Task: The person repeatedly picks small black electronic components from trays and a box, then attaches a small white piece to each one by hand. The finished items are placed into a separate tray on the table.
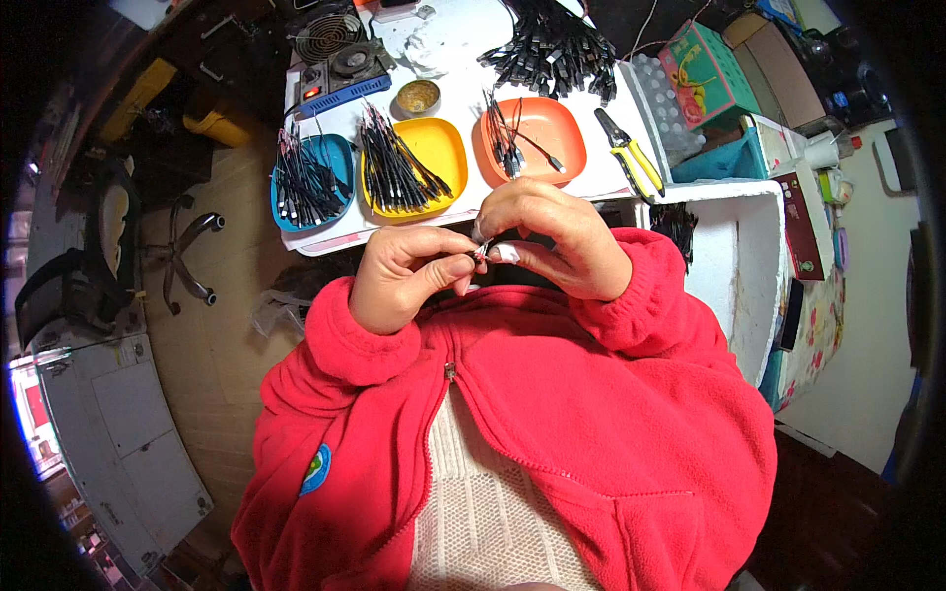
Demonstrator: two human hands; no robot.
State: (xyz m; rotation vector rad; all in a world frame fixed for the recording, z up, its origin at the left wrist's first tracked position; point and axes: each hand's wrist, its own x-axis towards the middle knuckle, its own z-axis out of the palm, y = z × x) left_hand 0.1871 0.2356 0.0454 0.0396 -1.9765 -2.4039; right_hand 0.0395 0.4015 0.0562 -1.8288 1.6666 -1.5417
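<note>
In front of my chest, just off the table's near edge, my left hand (414, 274) and my right hand (560, 236) meet fingertip to fingertip. Between them is a short cable end with thin red and white wires (481, 255); most of it is hidden by the fingers. Thumb and forefinger of the left hand pinch it from one side. The right hand grips it from the other, with a white wrap (506, 253) on the thumb. Nearest beyond the hands are a yellow tray (448, 148) and an orange tray (564, 123), both holding black cables.
A blue tray (342, 148) of cables sits at the left. Behind are a round tin (418, 97), a blue device with fan (345, 87) and a black cable pile (552, 49). Yellow-handled pliers (636, 163) lie right, beside a white foam box (754, 266).
</note>
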